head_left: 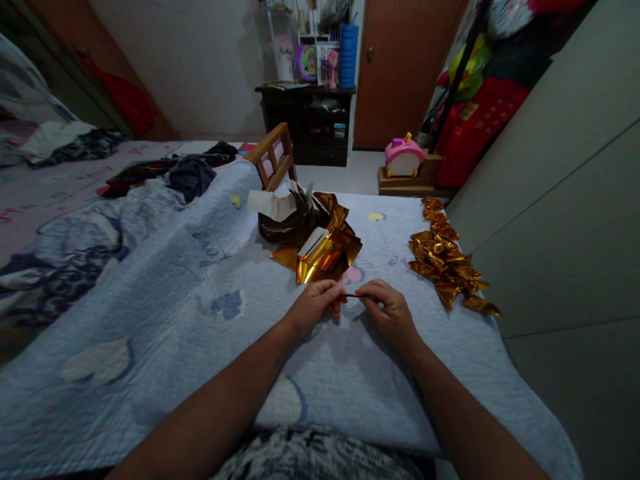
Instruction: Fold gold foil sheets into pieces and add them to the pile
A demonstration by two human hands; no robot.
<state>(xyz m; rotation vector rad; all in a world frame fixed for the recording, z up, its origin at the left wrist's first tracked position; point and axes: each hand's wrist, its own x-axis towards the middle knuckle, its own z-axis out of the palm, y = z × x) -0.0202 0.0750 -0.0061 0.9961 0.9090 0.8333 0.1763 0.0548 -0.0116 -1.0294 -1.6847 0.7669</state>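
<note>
- Two hands meet on one thin dark flat strip (pixel 356 295). I see it edge-on, so I cannot tell its true colour. It lies level, just above the bedding, in the middle of my view.
- The left hand (pixel 314 307) pinches the strip's left end between thumb and fingertips, closed tight on it.
- The right hand (pixel 391 313) pinches the other end the same way, with its fingers curled in and closed on the strip.
- Under the grip lies a pale blue quilted blanket (pixel 200 300) with heart patches.
- Just beyond the grip, away from me, lies a loose stack of shiny gold foil sheets (pixel 325 257), and the top ones are curled.
- Behind that stack and touching it sits a dark brown pile of folded papers (pixel 293 230). A white paper sheet (pixel 270 203) is draped over its left side.
- Right of the grip and well apart from it, a heap of small folded gold foil pieces (pixel 447 257) runs along the blanket's edge, beside a plain grey cupboard wall (pixel 550 233).
- Farther beyond the grip, a wooden chair back (pixel 273 157) rises past the blanket.
- A pink domed toy (pixel 403 157) stands on the floor.
</note>
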